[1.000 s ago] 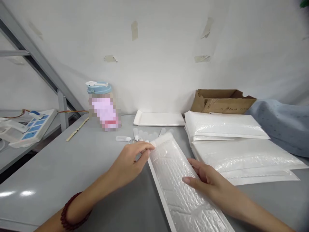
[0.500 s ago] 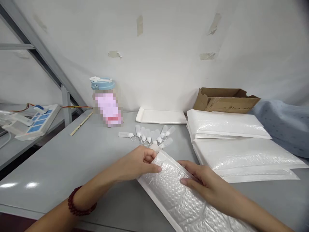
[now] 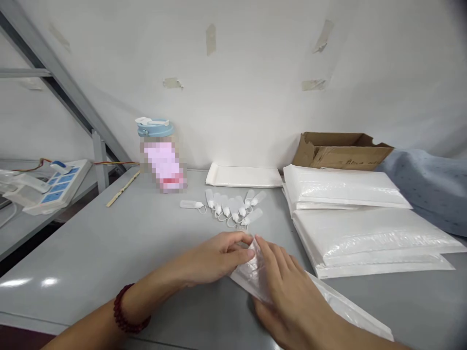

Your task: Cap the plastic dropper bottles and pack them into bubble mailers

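Note:
A white bubble mailer (image 3: pixel 250 279) lies slantwise between my two hands, near the front of the table. With thumb and fingers, my left hand (image 3: pixel 221 257) pinches its upper end. My right hand (image 3: pixel 292 289) is wrapped across the mailer's middle, fingers extended toward that same end, and covers much of it. Below the right hand the mailer shows again, its lower end pointing to the bottom right. Just beyond my fingertips, several small clear squeeze bottles (image 3: pixel 226 208) with white caps lie fanned out on the grey table (image 3: pixel 160 228).
On the right are stacked white bubble mailers (image 3: pixel 368 233), with a cardboard box (image 3: pixel 346 158) behind. A flat white mailer (image 3: pixel 246 176) lies against the wall. To the left stand a blue-lidded cup (image 3: pixel 155 129), a thin strip (image 3: pixel 123 188) and a white device (image 3: pixel 62 182). Blue fabric (image 3: pixel 430 184) fills the right edge.
My right hand has moved left and turned over the mailer, its fingers now close to my left hand. The mailer has tilted, and less of its bubbled face shows.

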Available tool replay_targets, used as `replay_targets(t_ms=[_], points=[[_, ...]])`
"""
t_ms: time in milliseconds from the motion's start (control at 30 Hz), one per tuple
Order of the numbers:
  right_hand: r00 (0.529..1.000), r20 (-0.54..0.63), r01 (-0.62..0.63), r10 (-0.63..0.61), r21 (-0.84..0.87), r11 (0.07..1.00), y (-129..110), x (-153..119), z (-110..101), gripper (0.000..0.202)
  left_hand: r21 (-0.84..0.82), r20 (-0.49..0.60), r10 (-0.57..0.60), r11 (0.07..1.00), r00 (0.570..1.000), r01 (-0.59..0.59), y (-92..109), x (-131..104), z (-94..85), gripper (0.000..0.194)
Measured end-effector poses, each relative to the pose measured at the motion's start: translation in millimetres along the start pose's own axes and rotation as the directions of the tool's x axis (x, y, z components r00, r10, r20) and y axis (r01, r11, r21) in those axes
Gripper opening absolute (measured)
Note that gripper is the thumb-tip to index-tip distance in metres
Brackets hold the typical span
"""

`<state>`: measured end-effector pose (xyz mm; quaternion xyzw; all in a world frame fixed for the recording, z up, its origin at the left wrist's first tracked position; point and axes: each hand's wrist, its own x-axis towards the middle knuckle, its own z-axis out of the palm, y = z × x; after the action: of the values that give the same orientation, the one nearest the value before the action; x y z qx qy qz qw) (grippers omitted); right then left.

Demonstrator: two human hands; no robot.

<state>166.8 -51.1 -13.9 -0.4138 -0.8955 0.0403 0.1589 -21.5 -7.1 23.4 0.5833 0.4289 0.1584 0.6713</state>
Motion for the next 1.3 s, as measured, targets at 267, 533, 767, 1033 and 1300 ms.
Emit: replay_targets(t_ms=[267, 533, 767, 1033, 1300], points=[[0.991, -0.067, -0.104, 0.115, 0.146, 0.984, 21.5, -3.8, -11.1, 0.063, 0.815, -0.52, 0.439, 0.511, 0.732, 0.273, -11.8, -0.7, -77.8, 0.023], [0.981, -0.014, -0.187, 0.195, 0.224, 0.957, 21.6, -9.5, -14.8, 0.073, 0.723, -0.492, 0.326, 0.67, 0.807, 0.17, -2.3, -19.7, -90.1, 0.023], [0.976, 0.001, -0.208, 0.217, 0.288, 0.935, 20.7, -6.4, -14.1, 0.075, 0.206, -0.345, 0.346, 0.935, 0.872, -0.289, 11.3, -16.3, -31.2, 0.016], [0.955, -0.052, -0.246, 0.29, 0.405, 0.881, 23.5, -9.9, -10.3, 0.067, 0.484, -0.283, 0.383, 0.849, 0.879, -0.215, 4.7, -10.0, -33.6, 0.033], [0.934, -0.152, -0.216, 0.323, 0.479, 0.851, 20.7, -9.0, -19.0, 0.057, 0.749, -0.571, 0.433, 0.623, 0.697, 0.226, -31.2, 22.0, -78.5, 0.041]])
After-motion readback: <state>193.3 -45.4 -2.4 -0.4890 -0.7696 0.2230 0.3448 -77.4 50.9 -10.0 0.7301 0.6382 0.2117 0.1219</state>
